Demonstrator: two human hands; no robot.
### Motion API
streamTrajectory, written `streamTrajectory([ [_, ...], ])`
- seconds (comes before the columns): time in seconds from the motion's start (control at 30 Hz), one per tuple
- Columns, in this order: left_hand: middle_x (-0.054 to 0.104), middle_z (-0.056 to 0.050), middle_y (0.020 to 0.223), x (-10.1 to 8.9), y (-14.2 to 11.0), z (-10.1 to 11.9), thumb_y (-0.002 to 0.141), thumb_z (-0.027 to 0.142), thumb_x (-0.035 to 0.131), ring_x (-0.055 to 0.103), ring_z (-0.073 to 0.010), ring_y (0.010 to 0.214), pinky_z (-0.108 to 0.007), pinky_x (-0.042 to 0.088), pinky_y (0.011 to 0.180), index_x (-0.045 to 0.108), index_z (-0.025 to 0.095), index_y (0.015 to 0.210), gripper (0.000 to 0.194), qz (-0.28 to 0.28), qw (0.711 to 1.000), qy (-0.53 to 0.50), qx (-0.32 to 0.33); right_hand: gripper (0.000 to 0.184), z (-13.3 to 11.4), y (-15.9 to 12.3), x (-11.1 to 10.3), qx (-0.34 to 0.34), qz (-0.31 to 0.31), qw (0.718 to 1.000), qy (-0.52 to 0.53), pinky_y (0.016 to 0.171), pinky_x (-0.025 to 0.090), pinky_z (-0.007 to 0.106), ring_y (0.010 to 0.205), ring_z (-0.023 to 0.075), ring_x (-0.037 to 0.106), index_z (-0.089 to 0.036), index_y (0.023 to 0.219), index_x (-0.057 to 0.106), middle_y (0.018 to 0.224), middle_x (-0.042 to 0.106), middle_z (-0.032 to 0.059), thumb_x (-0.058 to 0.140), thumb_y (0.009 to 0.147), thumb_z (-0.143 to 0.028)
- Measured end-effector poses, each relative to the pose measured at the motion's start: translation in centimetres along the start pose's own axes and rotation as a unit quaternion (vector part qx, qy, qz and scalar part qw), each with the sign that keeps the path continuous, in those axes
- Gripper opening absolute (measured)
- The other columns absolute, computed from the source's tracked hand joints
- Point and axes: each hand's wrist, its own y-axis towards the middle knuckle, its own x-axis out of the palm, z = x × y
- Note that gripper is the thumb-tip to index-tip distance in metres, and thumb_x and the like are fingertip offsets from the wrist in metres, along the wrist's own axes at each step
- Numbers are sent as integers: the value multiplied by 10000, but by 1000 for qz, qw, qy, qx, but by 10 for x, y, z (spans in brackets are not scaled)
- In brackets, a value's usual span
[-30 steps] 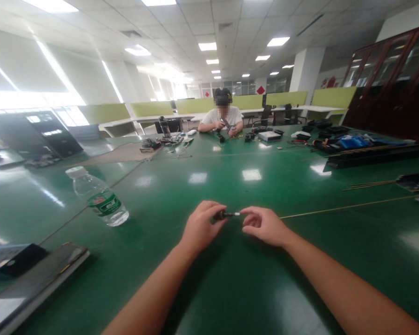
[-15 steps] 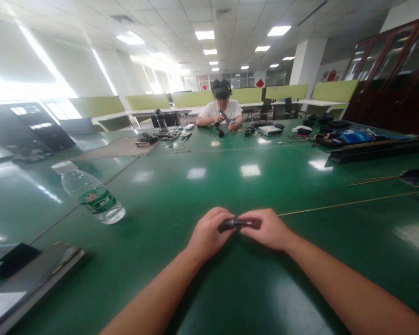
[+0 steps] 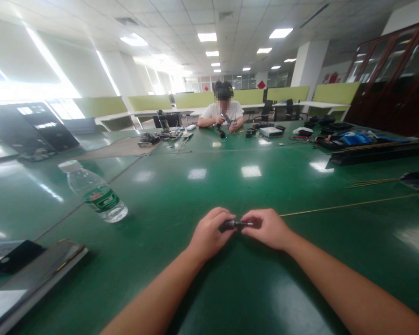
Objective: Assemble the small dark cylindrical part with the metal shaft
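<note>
Just above the green table (image 3: 230, 288), my left hand (image 3: 209, 235) and my right hand (image 3: 267, 229) meet fingertip to fingertip. Between them is a small dark cylindrical part (image 3: 234, 225) with a thin metal end. My left hand's fingers are curled round its dark end. My right hand pinches the other end. Both forearms reach in from the bottom edge of the head view.
A water bottle (image 3: 96, 194) with a green label stands at the left. A flat dark device (image 3: 31, 284) lies at the lower left. Thin rods (image 3: 349, 204) lie at the right. A seated person (image 3: 222, 114) works at the far end among tools and parts (image 3: 268, 132).
My hands have closed together on the small part and dropped slightly toward me. A second ago a white tip showed between them; now my right fingers cover it.
</note>
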Motion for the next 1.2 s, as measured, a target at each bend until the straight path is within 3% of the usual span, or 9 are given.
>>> streamTrajectory([
  [1.2,661,-81,984,-2,-1,-3,815,209,686,626,-196,912,-324,542,798,670,200,982,168,17,1000,10,-8,146,3,1,-3,8,10,1000,-19,642,509,267,683,178,667,-179,879,762,783,752,39,718,768,-262],
])
